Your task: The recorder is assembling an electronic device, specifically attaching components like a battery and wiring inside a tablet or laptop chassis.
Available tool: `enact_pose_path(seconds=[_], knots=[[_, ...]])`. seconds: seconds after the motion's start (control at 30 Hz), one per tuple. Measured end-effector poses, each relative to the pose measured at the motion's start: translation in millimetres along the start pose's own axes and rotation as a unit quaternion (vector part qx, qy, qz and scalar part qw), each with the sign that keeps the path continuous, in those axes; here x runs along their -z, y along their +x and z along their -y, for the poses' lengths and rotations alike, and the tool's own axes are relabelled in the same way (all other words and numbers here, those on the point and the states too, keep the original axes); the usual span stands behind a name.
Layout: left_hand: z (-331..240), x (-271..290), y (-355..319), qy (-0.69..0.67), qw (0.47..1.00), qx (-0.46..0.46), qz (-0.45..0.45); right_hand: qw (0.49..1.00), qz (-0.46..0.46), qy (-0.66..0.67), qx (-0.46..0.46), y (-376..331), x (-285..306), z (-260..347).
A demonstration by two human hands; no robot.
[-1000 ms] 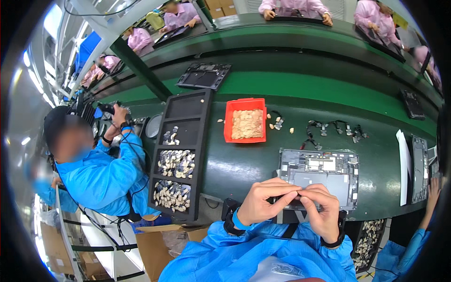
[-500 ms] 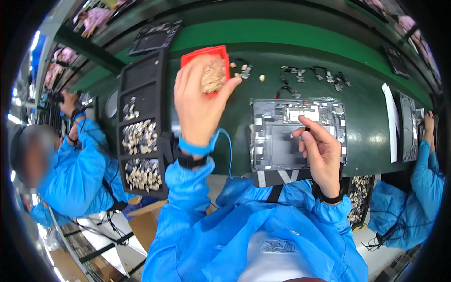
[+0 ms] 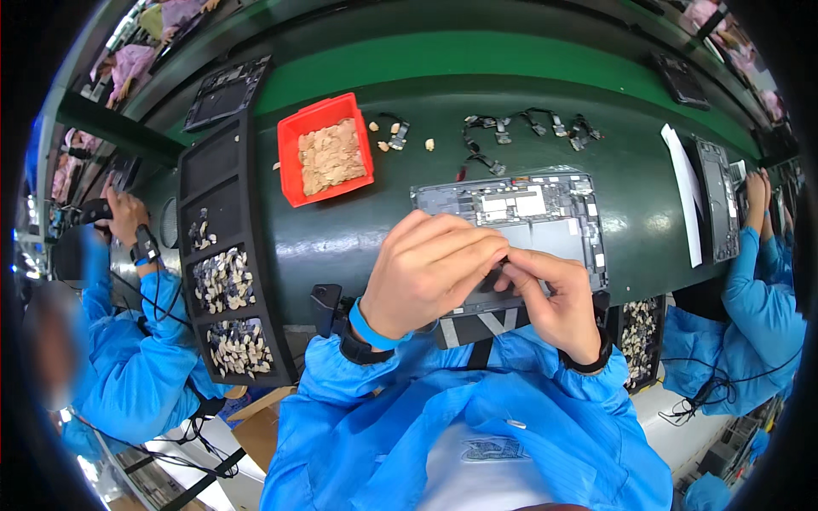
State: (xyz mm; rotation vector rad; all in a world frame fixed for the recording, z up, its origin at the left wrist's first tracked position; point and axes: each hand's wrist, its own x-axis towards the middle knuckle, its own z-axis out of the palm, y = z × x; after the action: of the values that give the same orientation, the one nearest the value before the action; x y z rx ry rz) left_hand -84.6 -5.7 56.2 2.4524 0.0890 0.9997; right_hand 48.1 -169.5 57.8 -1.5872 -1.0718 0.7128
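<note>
— What have they got there, between the two hands?

— A small dark part (image 3: 504, 260), pinched at the fingertips. The left hand (image 3: 430, 272) curls over it from one side, fingers bunched narrow, and the right hand (image 3: 545, 298) meets it from the other with thumb and forefinger closed on the same piece. I can't make out what kind of part it is; it's too small and mostly covered.

— Where is that, over the bench?

— Right above the near edge of the opened grey device (image 3: 520, 213), the flat one with its insides showing, lying on the green table (image 3: 358, 230). The hands hide its lower half.

— And around it?

— Beyond the device, a scatter of small black cable pieces (image 3: 524, 128). To the left of those, a red bin (image 3: 326, 149) filled with pale tan bits, a few more loose just beside it. Further left, a long black tray (image 3: 223, 247) with compartments; the nearer ones hold heaps of little pale parts.

— Anyone else nearby?

— A co-worker in blue (image 3: 128, 358) on the left, and another blue sleeve (image 3: 758, 281) at the right edge next to a white sheet (image 3: 682, 192).
</note>
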Motion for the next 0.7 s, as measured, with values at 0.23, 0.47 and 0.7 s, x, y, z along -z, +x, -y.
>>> enact_pose_path(seconds=[0.23, 0.47, 0.7], knots=[[2.5, 6.5, -5.3, 0.002, 1.0, -0.012, 0.005, 1.0, 0.017, -0.001, -0.018, 2.5, -4.1, 0.5], [7.9, 11.1, -7.8, -0.031, 0.999, -0.012, 0.029, 0.997, 0.062, -0.028, 0.036, 6.7, -0.9, 1.2], [13.0, 6.4, -13.9, -0.043, 0.998, 0.023, 0.042, 0.996, 0.035, 0.013, 0.079, 9.3, -14.6, -8.9]])
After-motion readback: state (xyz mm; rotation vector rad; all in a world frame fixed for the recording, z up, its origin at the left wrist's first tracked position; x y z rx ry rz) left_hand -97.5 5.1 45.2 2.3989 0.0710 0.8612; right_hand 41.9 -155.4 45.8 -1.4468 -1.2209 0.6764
